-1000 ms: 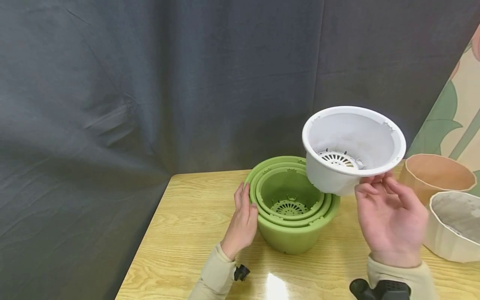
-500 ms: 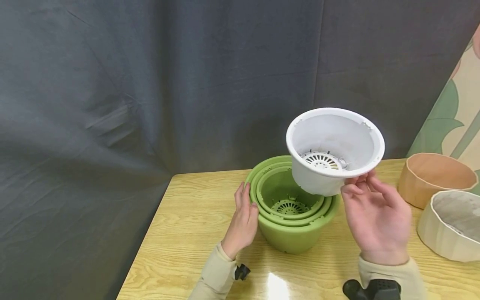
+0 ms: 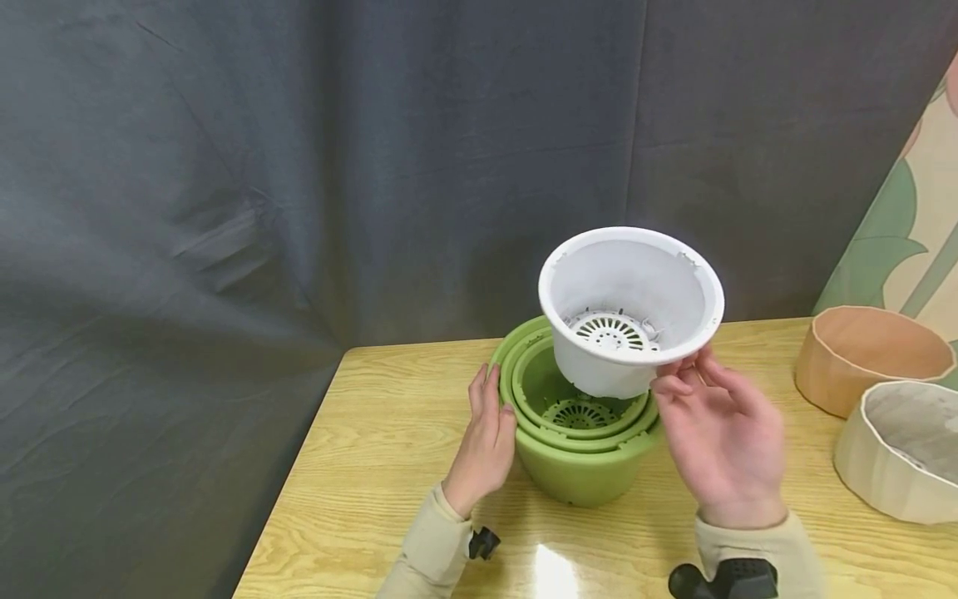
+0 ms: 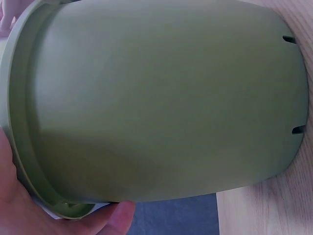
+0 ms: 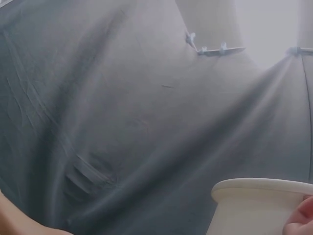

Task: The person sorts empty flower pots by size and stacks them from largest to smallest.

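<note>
Three green pots (image 3: 584, 470) appear nested one inside another on the table (image 3: 374, 466), so that much looks done; left over, seemingly, is the white pot (image 3: 636, 287), held open side up over the nest and not yet seated, though whether they touch is unclear. The right hand (image 3: 726, 449) grips the white pot below its rim, while the left hand (image 3: 482, 449) lies with extended fingers against the outermost green rim. Slotted bases show inside the white pot and innermost green one. An orange planter (image 3: 822, 370) and a cream planter (image 3: 886, 466) stand apart, contents hard to tell
</note>
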### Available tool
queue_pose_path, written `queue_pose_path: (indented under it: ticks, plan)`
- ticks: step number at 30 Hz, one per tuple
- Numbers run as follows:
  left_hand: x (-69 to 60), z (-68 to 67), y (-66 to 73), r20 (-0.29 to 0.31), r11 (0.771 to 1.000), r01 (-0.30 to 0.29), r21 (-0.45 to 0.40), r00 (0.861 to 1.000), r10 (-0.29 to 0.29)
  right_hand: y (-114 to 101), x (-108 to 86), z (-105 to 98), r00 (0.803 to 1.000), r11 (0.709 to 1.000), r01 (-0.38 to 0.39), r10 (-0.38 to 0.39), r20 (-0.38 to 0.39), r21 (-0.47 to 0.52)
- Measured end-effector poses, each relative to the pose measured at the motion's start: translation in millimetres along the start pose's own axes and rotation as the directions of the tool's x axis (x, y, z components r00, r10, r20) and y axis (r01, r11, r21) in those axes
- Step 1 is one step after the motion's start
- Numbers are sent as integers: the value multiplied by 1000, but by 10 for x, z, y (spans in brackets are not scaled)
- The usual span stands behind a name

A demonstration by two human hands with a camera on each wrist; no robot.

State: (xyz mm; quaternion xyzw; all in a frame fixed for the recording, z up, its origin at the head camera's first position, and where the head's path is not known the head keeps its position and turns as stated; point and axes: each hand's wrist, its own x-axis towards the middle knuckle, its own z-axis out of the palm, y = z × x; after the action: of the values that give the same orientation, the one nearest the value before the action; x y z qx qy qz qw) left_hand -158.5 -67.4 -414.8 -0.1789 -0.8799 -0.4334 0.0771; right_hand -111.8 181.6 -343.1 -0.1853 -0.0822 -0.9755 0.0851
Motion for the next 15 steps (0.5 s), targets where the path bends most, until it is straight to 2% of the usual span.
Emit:
queue_pose_path:
  ticks: [8,15]
  plan:
    - [-15,-5,-5,-6,1000,-4,6,1000,4,90,-9,-46,998,999,-50,50,32,1]
    - [-11,0,0,-7,1000,-7,11,1000,7,144,-18,-78,997,997,-78,78,10,-21]
